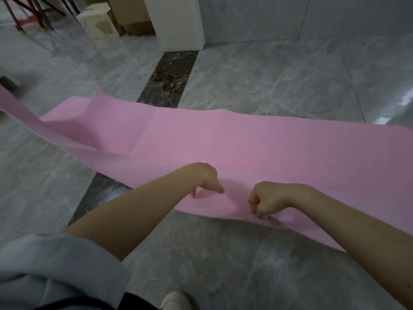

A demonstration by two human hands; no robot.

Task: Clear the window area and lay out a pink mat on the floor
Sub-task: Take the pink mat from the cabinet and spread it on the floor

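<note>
1. Thin pink foam mat (223,139), soft and light, draped low across grey marble floor (279,81), left end lifted.
2. Near edge pinched by left hand (206,177) and right hand (267,201), fingers curled.
3. Best gripped along edge; likely creases easily.

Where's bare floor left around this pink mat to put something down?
Bare grey floor lies beyond the pink mat, up to the white pillar, and nearer, beside the shoe. Crowded far left: boxes, red frame.
</note>
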